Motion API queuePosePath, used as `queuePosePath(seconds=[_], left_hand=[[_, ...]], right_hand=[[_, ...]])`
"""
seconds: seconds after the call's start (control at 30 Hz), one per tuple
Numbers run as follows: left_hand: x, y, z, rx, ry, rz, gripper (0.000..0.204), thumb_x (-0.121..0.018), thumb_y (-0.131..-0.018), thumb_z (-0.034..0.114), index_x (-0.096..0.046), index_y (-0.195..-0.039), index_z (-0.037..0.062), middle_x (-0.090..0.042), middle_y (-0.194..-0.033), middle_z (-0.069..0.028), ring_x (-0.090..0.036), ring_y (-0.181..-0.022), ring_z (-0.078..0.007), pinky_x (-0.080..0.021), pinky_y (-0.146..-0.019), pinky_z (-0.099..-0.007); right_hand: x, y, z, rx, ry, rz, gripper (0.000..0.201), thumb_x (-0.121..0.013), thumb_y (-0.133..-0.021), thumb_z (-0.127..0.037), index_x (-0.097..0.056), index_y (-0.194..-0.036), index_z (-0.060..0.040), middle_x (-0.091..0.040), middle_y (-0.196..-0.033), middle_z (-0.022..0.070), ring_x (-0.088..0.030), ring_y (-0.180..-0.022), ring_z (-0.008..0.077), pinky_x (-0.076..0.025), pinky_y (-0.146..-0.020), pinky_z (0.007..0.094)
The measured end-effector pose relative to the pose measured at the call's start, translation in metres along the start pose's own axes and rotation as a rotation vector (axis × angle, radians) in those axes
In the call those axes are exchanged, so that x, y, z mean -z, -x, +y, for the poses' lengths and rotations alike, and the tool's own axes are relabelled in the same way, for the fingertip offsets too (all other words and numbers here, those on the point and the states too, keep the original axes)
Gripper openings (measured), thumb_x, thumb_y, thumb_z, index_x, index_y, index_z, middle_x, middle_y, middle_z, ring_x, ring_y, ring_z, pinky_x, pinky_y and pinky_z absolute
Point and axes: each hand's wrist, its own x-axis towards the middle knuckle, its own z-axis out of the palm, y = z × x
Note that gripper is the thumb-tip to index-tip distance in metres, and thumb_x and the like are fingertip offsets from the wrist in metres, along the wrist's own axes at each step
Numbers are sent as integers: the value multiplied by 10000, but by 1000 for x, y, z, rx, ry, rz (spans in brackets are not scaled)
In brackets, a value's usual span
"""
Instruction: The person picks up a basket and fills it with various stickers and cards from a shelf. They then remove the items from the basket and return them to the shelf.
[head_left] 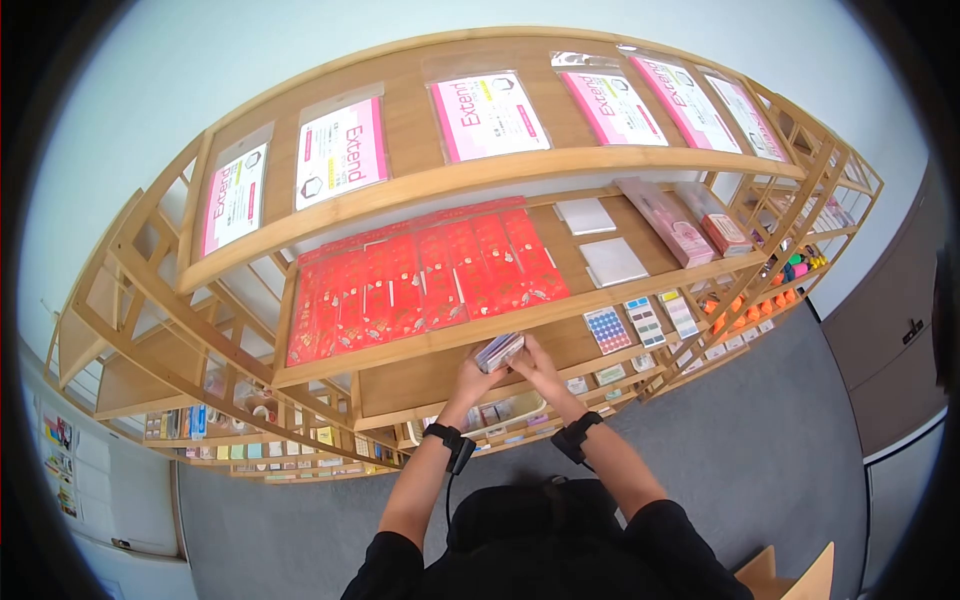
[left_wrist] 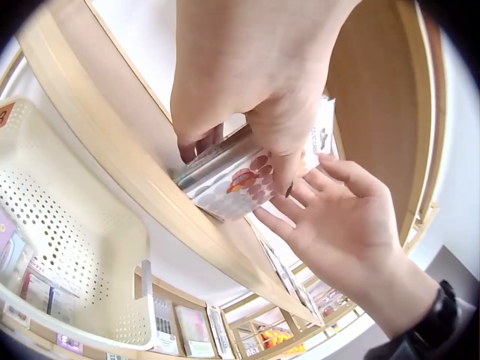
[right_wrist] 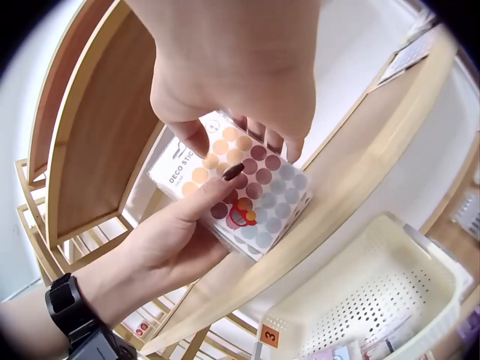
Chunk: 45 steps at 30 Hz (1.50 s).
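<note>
A stack of sticker packs (head_left: 497, 352) is held at the edge of the middle shelf. My left hand (head_left: 474, 384) (right_wrist: 176, 244) grips it, thumb across the front. Orange, dark red and pale blue dots cover the front pack (right_wrist: 262, 184), which has a white header; in the left wrist view the stack's (left_wrist: 238, 180) layered edge shows. My right hand (head_left: 540, 368) (left_wrist: 345, 229) is at the stack's other side, its palm turned toward it and its fingers loosely extended, fingertips at the packs. Whether its thumb presses on them, I cannot tell.
Red packets (head_left: 425, 275) line the middle shelf, with white packs (head_left: 614, 262) and pink boxes (head_left: 668, 222) to their right. Dotted sheets (head_left: 607, 330) lie on the shelf below. A cream perforated basket (left_wrist: 67, 225) stands lower down. Pink and white "Extend" packs (head_left: 490, 115) lie on top.
</note>
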Motion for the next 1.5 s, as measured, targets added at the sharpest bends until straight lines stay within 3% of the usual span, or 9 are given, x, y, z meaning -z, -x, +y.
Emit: queuePosePath(seconds=[0.37, 0.43, 0.6, 0.7, 0.77, 0.83, 1.2, 1.37, 1.5], left_hand=[[-16, 4, -5, 194, 11, 97, 470, -701, -682, 183, -560, -1102, 27, -662, -896, -124, -645, -824, -229, -490, -728, -318], [-23, 2, -25, 165, 59, 121, 428, -691, -701, 178, -578, -1085, 25, -660, -924, -129, -645, -845, -227, -489, -735, -315], [-19, 0, -18, 135, 86, 89, 334, -655, -756, 154, -612, -1054, 11, -652, -993, -143, -633, -916, -207, -484, -769, -308], [-16, 2, -9, 159, 134, 88, 340, -631, -772, 138, -594, -1069, -23, -649, -1010, -137, -617, -952, -191, -470, -805, -296], [-18, 3, -15, 145, 131, 84, 336, -624, -774, 126, -592, -1072, -24, -648, -1013, -133, -616, -949, -183, -468, -806, -293], [-21, 4, -19, 132, 127, 86, 331, -617, -776, 113, -591, -1075, -25, -648, -1016, -129, -616, -945, -176, -467, -807, -289], [-43, 13, -5, 123, 191, 261, 295, -588, -782, 40, -592, -1067, -37, -645, -1014, -104, -602, -937, -153, -456, -821, -277], [-61, 15, -1, 123, 160, 353, 292, -593, -779, 19, -589, -1064, -47, -646, -1001, -100, -602, -928, -150, -461, -816, -272], [-94, 3, 17, 89, 163, 374, 279, -584, -780, -10, -591, -1056, -52, -646, -998, -95, -605, -921, -153, -462, -820, -266]], right_hand=[[-29, -20, -13, -255, -53, 190, 330, -545, -889, -219, -510, -1110, 25, -583, -952, 40, -524, -882, 92, -412, -792, 249], [-30, -19, -18, -337, 138, 193, 457, -559, -855, -381, -504, -1114, -8, -627, -864, 163, -606, -836, 208, -450, -742, 294], [-13, -22, 17, -171, -34, 191, 498, -512, -863, -431, -527, -1121, -5, -610, -970, 205, -579, -958, 308, -428, -835, 347], [39, -14, -17, -144, 413, 207, 469, -602, -808, -381, -556, -1094, -12, -564, -1072, 226, -516, -1033, 350, -395, -910, 384], [100, -14, 59, -19, 820, 359, 430, -696, -718, -343, -589, -993, -30, -559, -997, 194, -504, -979, 357, -412, -871, 399], [133, -9, 40, -215, 1122, 551, 484, -749, -644, -348, -573, -968, -33, -519, -979, 163, -476, -958, 345, -415, -844, 417], [187, -50, 27, -696, 1153, 161, 898, -757, -568, -536, -454, -1191, 36, -444, -1191, 178, -406, -1138, 320, -385, -923, 416], [200, -56, 41, -627, 1067, 119, 827, -774, -565, -481, -481, -1213, -60, -413, -1266, 152, -386, -1161, 334, -368, -939, 435], [214, -59, 70, -315, 849, 101, 586, -762, -638, -371, -573, -1098, -62, -544, -1141, 118, -479, -1078, 313, -386, -898, 410]])
